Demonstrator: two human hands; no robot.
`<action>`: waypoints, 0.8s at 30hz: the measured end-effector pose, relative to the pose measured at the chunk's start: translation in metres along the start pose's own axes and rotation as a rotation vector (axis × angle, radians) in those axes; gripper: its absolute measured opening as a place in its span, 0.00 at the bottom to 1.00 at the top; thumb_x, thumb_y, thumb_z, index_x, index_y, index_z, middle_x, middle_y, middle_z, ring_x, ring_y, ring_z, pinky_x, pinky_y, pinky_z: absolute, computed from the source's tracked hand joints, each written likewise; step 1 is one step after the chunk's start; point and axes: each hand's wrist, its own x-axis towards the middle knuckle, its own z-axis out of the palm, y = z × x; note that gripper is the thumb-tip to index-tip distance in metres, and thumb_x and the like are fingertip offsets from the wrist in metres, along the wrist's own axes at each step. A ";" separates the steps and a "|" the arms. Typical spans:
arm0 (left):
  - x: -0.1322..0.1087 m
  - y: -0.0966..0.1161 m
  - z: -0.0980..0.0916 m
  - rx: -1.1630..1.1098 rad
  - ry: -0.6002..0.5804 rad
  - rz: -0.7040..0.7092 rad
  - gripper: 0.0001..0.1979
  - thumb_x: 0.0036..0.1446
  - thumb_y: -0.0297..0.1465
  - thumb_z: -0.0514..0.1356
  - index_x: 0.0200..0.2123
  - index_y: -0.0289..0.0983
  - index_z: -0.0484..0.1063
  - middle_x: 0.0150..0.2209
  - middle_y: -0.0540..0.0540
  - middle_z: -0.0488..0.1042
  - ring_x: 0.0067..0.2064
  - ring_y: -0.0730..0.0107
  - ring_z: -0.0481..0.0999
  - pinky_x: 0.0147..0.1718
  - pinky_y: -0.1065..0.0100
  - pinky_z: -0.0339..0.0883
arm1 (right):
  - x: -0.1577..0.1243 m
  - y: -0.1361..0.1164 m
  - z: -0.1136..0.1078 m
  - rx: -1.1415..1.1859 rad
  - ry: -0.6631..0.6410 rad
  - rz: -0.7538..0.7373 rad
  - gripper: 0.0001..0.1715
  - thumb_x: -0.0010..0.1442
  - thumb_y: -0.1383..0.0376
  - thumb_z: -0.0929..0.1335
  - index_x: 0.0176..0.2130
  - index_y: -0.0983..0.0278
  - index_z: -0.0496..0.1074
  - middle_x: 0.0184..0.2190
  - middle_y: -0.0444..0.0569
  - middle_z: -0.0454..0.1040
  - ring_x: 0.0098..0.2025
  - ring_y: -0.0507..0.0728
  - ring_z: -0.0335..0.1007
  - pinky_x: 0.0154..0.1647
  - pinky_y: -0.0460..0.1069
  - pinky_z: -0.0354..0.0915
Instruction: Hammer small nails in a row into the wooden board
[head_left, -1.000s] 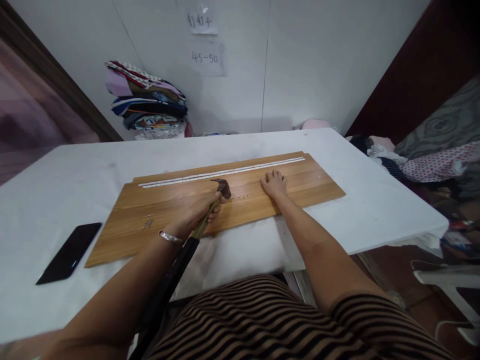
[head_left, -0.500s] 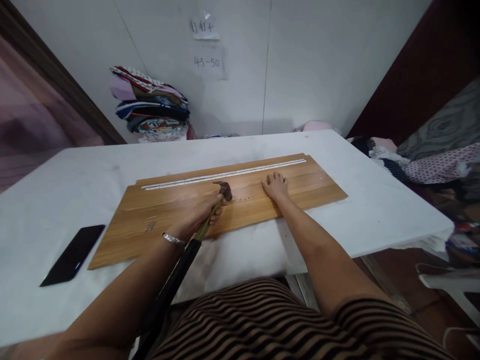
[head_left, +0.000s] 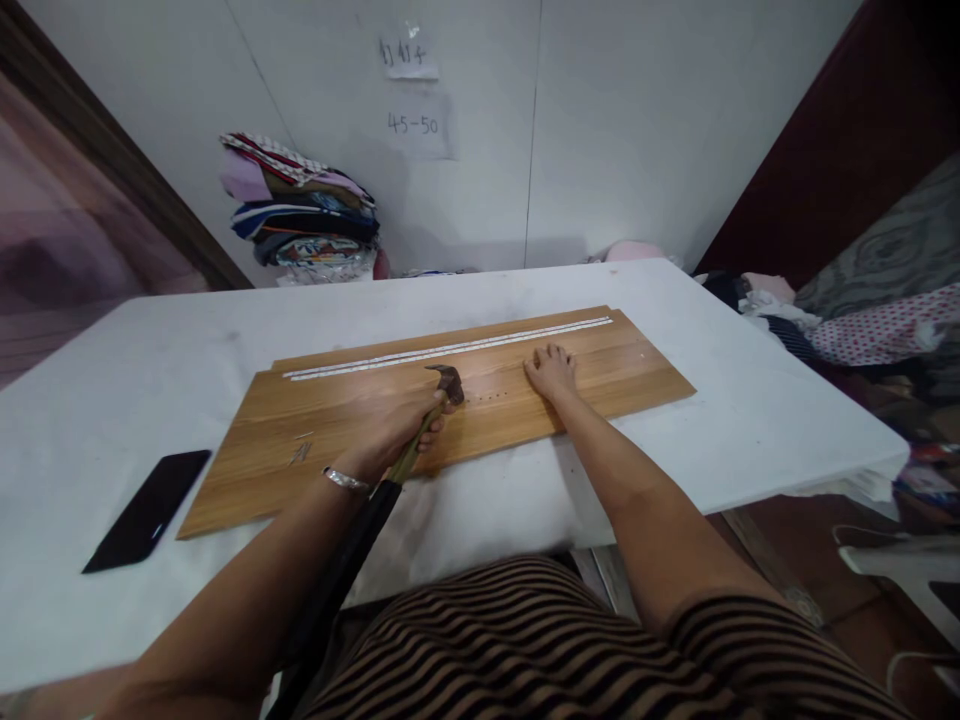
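My left hand (head_left: pixel 409 425) is wrapped round a claw hammer (head_left: pixel 450 384), gripping it close below the rusty head. Its dark handle runs back along my left forearm. The head is over a wood-grain board (head_left: pixel 615 370), beside a short row of small nails (head_left: pixel 491 396) set in the surface; whether it touches one I cannot tell. To the right of that row, my right hand (head_left: pixel 553 372) rests on the board with its fingers spread, holding nothing. A few loose nails (head_left: pixel 301 452) lie on the board's left part.
Two white strips (head_left: pixel 450 350) run along the board's far side. A black phone (head_left: pixel 148 510) lies left of it on the white-covered table (head_left: pixel 757 400). Folded clothes (head_left: pixel 304 205) are piled against the wall. A white chair (head_left: pixel 900 562) stands at the lower right.
Hardly anything differs. The hammer head sits very slightly lower, and both hands keep their places on and over the board.
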 end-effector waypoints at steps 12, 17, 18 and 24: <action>-0.002 0.004 0.004 0.014 0.033 -0.026 0.14 0.72 0.43 0.56 0.40 0.38 0.71 0.21 0.56 0.61 0.16 0.78 0.53 0.14 0.76 0.46 | 0.002 0.002 0.002 -0.004 0.013 -0.004 0.29 0.77 0.54 0.59 0.64 0.65 0.76 0.73 0.65 0.68 0.75 0.70 0.58 0.75 0.66 0.51; -0.003 0.004 0.001 0.012 0.006 0.005 0.14 0.70 0.44 0.58 0.40 0.39 0.71 0.21 0.56 0.62 0.16 0.79 0.54 0.14 0.76 0.47 | 0.002 0.002 0.003 0.000 0.009 -0.004 0.30 0.77 0.54 0.58 0.64 0.65 0.76 0.73 0.66 0.68 0.75 0.70 0.58 0.75 0.67 0.51; -0.002 0.003 0.001 0.011 0.000 0.009 0.14 0.70 0.44 0.58 0.40 0.39 0.71 0.21 0.56 0.62 0.16 0.79 0.54 0.14 0.76 0.47 | 0.002 0.002 0.003 0.000 0.007 -0.003 0.30 0.77 0.54 0.58 0.65 0.65 0.76 0.74 0.66 0.68 0.76 0.70 0.58 0.75 0.67 0.50; 0.003 -0.003 -0.002 -0.008 -0.015 -0.003 0.15 0.71 0.44 0.59 0.40 0.38 0.71 0.21 0.57 0.62 0.16 0.79 0.55 0.14 0.76 0.47 | 0.000 0.000 0.001 0.005 0.008 -0.003 0.31 0.77 0.54 0.58 0.65 0.67 0.75 0.73 0.67 0.68 0.75 0.70 0.59 0.74 0.66 0.52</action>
